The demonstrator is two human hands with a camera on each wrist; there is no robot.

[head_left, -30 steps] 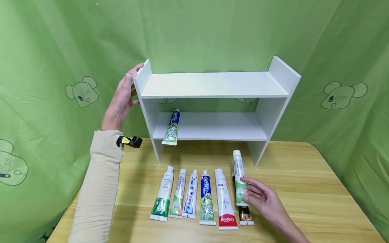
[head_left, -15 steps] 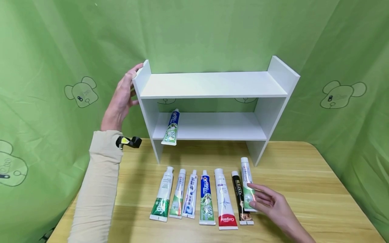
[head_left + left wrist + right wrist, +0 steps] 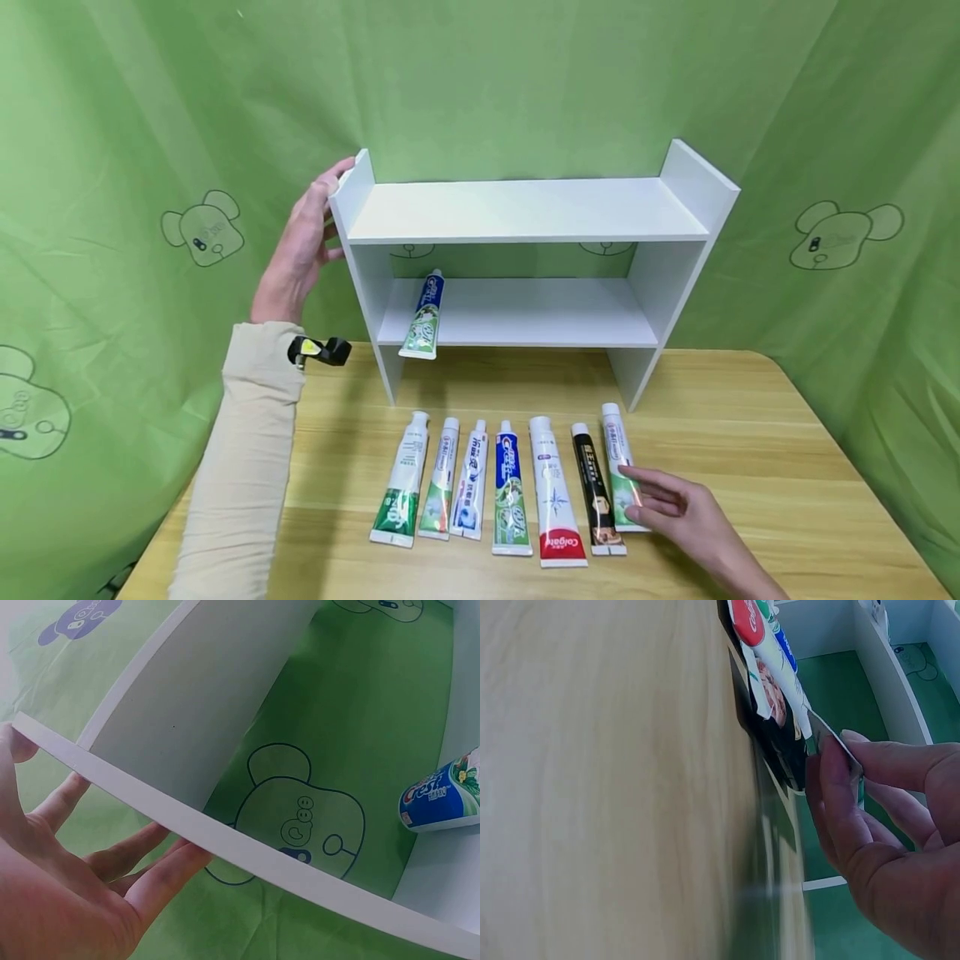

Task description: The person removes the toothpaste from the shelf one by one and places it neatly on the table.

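White and pale green, the toothpaste tube point(image 3: 621, 467) lies at the right end of the row near the front edge of the wooden table point(image 3: 750, 442), just beside the black tube point(image 3: 594, 487). In the head view the right hand point(image 3: 686, 521) pinches its lower part, fingers together on the crimped end. The left hand point(image 3: 300, 242) rests flat on the left side panel of the white shelf point(image 3: 525, 208), fingers straight and slightly apart. A blue-green tube point(image 3: 423, 315) lies on the lower board by its left wall

From the left wrist, straight fingers point(image 3: 150, 877) press behind the panel edge point(image 3: 225, 840); that tube's cap end point(image 3: 442, 799) shows at right

The right wrist view is blurred: thumb and fingertips point(image 3: 840, 769) clamp the tube's flat tail beside the black tube point(image 3: 776, 742). A sound way to handle it, I judge, is to keep it parallel to its neighbour without nudging that one
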